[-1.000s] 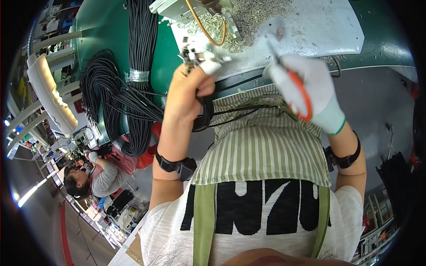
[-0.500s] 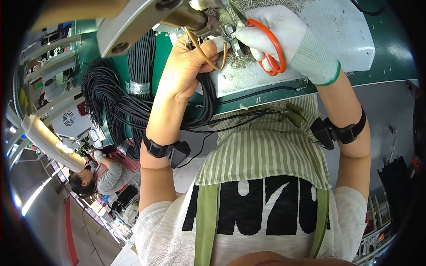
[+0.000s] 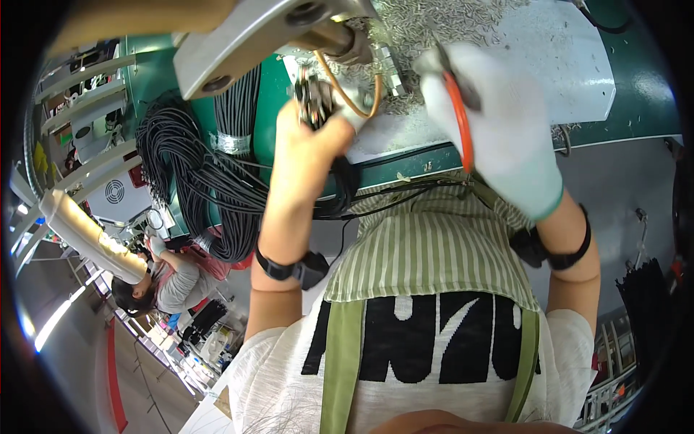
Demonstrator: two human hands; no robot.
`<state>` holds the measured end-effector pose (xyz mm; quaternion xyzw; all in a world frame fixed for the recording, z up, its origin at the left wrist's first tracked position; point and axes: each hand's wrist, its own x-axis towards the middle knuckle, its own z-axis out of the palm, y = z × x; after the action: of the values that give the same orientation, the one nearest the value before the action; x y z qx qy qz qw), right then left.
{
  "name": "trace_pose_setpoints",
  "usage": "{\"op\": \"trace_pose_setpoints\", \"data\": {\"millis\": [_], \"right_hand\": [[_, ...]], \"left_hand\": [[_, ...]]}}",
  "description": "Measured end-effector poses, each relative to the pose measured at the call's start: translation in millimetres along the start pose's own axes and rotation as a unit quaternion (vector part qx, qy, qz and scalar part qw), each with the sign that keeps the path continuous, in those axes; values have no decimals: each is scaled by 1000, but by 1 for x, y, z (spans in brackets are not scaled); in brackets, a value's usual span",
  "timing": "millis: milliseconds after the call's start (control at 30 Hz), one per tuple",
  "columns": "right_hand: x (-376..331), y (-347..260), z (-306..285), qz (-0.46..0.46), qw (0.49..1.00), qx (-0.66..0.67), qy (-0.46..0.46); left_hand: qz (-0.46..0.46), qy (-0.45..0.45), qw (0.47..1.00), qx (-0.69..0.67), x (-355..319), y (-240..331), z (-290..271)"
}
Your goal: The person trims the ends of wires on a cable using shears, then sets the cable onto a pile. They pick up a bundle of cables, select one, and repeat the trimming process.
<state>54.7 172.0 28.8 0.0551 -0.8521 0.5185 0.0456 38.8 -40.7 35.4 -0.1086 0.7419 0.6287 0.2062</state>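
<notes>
The left hand (image 3: 307, 137), bare, has its grip pinched shut on a small metal connector (image 3: 312, 92) at the end of a thin orange wire (image 3: 354, 108) that loops just above the thumb. The right hand (image 3: 499, 137), in a white knit glove with a green cuff, is clamped round a cutter (image 3: 457, 108) with smooth orange handles; its tip is hidden behind the glove.

A black cable (image 3: 340, 192) drops from the left hand over the bench edge, and a thick coil of the same rubbery cable (image 3: 195, 195), banded with silver tape, hangs to the left. A blocky grey metal arm (image 3: 253, 36) juts in overhead.

Against half a second ago, the right hand has drawn back from the connector and now sits apart from the left, lower and further right; the left hand has barely shifted.

The bench (image 3: 636, 87) is green, with a white sheet (image 3: 557, 65) strewn with tiny metal bits (image 3: 434, 18). Beyond lies a workshop floor with racks, and another person (image 3: 155, 282) bent over work.
</notes>
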Motion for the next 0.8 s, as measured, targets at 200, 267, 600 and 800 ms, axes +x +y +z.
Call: {"op": "trace_pose_setpoints", "data": {"millis": [200, 267, 600, 800], "right_hand": [[-39, -13, 13, -145, 986, -72, -43], [-36, -9, 14, -195, 972, -115, -55], [-37, -2, -7, -347, 929, -130, -3], [-52, -19, -1, -2, 984, 166, 63]], "left_hand": [[76, 42, 996, 7, -51, -7, 20], [129, 20, 991, 43, -49, -7, 19], [-54, -79, 985, -146, -53, 7, 24], [184, 79, 975, -100, -58, 6, 41]]}}
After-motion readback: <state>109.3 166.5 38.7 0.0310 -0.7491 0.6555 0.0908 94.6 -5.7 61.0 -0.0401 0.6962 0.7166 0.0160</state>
